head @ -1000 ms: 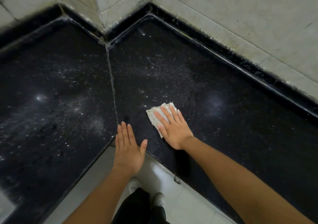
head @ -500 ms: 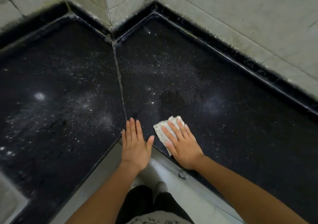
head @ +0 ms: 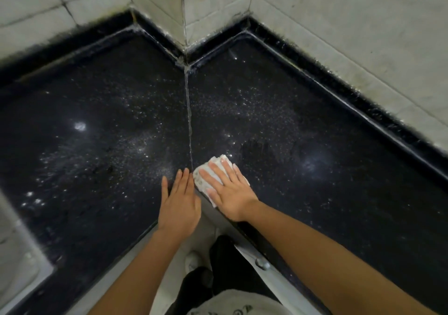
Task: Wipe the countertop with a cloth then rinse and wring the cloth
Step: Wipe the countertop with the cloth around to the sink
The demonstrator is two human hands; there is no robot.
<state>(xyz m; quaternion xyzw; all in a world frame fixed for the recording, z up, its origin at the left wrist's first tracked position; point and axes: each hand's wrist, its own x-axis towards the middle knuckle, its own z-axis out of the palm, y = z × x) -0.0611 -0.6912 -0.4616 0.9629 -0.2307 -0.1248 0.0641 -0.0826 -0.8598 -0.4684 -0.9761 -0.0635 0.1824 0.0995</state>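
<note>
A black speckled countertop (head: 303, 133) wraps around an inner corner, with a pale seam running from the wall corner to its front edge. A small folded white cloth (head: 202, 180) lies flat near the front edge, just right of the seam. My right hand (head: 229, 190) presses on it with straight, spread fingers and covers most of it. My left hand (head: 179, 200) rests flat on the counter just left of the seam, fingers together, close beside the cloth.
Pale tiled walls (head: 339, 24) rise behind the raised black back rim. A steel sink corner (head: 17, 261) shows at the lower left. Below the counter edge are a white cabinet front with a round knob (head: 262, 263), my dark trousers and shoes.
My right hand has slid the cloth left and toward the front edge, up to the seam. A duller wiped patch shows where it was. The left hand stays flat on the counter.
</note>
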